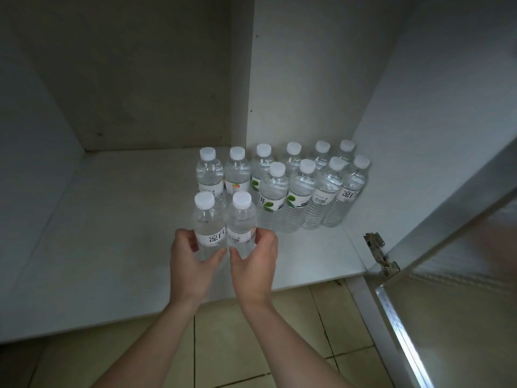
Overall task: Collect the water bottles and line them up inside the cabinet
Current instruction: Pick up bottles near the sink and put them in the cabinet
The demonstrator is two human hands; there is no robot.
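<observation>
Two clear water bottles with white caps stand side by side on the white cabinet floor [112, 247]. My left hand [190, 264] grips the left bottle [208, 222] around its lower body. My right hand [254, 264] grips the right bottle [242, 219] the same way. Behind and to the right, several more bottles stand upright in two rows: a back row [263, 163] along the rear wall and a front row [300, 191] reaching the right wall. My fingers hide the held bottles' bases.
The cabinet's left half is bare shelf. The open door [447, 275] with a metal edge swings out at the right, its hinge [379, 253] at the shelf's front corner. Tiled floor [251, 345] lies below the shelf's front edge.
</observation>
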